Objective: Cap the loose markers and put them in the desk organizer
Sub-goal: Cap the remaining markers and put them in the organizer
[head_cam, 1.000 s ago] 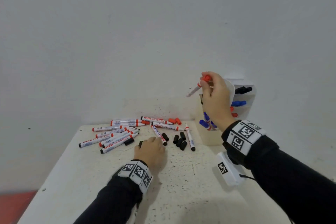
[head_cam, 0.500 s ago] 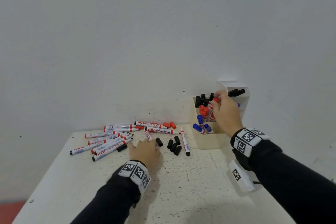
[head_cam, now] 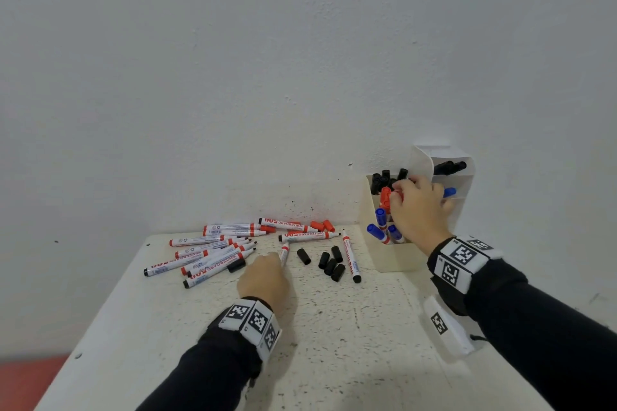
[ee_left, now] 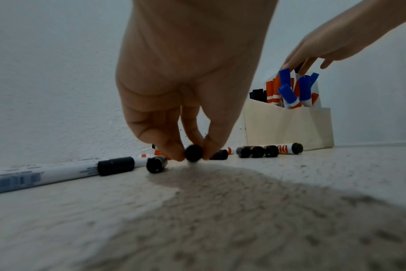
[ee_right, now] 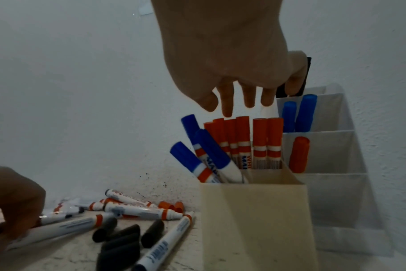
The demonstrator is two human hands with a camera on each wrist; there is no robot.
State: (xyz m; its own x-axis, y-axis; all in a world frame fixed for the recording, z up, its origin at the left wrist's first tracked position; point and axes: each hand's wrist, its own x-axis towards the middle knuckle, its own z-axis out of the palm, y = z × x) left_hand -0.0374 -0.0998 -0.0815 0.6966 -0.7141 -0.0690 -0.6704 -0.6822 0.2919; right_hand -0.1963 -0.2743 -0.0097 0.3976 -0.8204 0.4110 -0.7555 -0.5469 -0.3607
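Our left hand (ee_left: 192,73) reaches down to the white table (head_cam: 334,344) and pinches a black marker end (ee_left: 193,152) between thumb and fingertips; from the head view it looks to be the marker (head_cam: 284,252) lying just ahead of the knuckles. Our right hand (head_cam: 419,210) hovers over the cream desk organizer (ee_right: 253,220), fingers spread and released, their tips just above the red-capped markers (ee_right: 243,135) standing in its front compartment beside blue-capped markers (ee_right: 204,155). Loose uncapped markers (head_cam: 213,257) lie heaped on the table to the left, near the wall. Loose black caps (head_cam: 329,264) sit between that heap and the organizer, and two red caps (head_cam: 322,226) lie against the wall.
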